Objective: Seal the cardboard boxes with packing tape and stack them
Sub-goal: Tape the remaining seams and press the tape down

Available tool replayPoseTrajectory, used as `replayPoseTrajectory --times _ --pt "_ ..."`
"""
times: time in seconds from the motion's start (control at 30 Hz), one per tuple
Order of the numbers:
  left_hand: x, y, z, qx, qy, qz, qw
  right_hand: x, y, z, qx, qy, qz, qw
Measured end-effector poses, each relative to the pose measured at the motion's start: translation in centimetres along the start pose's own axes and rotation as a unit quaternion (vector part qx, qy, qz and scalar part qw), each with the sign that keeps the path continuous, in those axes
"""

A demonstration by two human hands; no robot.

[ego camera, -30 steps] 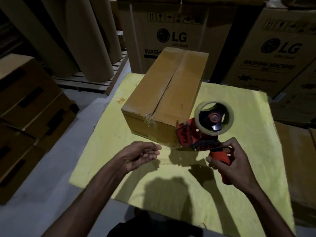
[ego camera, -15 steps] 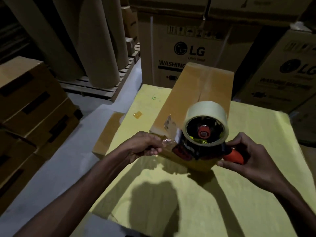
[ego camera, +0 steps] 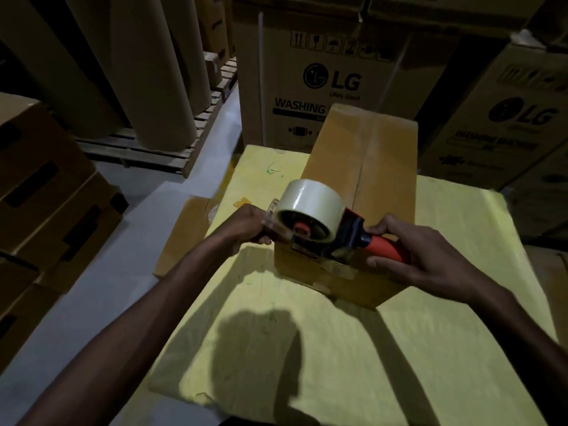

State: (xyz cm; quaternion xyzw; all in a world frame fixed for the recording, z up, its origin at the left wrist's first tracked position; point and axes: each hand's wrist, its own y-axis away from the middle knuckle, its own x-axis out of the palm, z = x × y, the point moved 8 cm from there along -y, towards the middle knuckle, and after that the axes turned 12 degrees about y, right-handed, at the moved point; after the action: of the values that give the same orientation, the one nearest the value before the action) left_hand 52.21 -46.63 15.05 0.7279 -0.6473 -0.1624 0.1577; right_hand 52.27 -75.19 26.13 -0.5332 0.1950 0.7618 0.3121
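I see the left hand [ego camera: 247,224] with its fingers [ego camera: 263,240] curled tight round a clear strip [ego camera: 271,214] at the front of the tape dispenser [ego camera: 344,238]. Whether that strip is loose tape or the dispenser's own flap I cannot tell. The right hand [ego camera: 430,256] has the red handle [ego camera: 388,246] pinched. The thumb sits on top by the black collar and the fingers [ego camera: 381,261] lie fairly straight beneath, closed just enough to hold.

The roll of tape [ego camera: 310,204] sits between the two sets of fingers, nearer the left ones. The dispenser is at the near top edge of the cardboard box [ego camera: 368,179]. The box runs away from both hands, and its centre seam shows beyond the roll. The right fingers lie over the box's near edge, though I cannot tell if they touch it. The left ones are just off its left corner.

The box stands on the yellow worktop [ego camera: 461,318]. Left of the left fingers, a flat piece of cardboard [ego camera: 181,241] lies on the floor. Big printed cartons [ego camera: 322,78] stand beyond the box, well apart from both hands.
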Motion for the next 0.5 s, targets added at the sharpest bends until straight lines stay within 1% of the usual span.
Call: replayPoseTrajectory --times 0.2,0.33,0.43,0.5 --pt "-0.1 -0.9 1.3 -0.032 0.036 -0.022 0.999 -0.4 -2.7 -1.1 -0.001 -0.04 0.026 0.999" --pt "-0.4 -0.8 1.4 -0.04 0.069 -0.033 0.996 -0.6 -2.9 -1.9 0.0 -0.099 0.025 0.995" --pt "-0.9 -0.8 1.5 -0.047 0.064 -0.035 0.996 -0.9 -3.2 -2.0 -0.001 -0.12 0.022 0.993" --pt "-2.0 -1.2 1.8 -0.052 0.054 -0.054 0.996 -1.2 -3.2 -2.2 -0.004 -0.117 0.03 0.993"
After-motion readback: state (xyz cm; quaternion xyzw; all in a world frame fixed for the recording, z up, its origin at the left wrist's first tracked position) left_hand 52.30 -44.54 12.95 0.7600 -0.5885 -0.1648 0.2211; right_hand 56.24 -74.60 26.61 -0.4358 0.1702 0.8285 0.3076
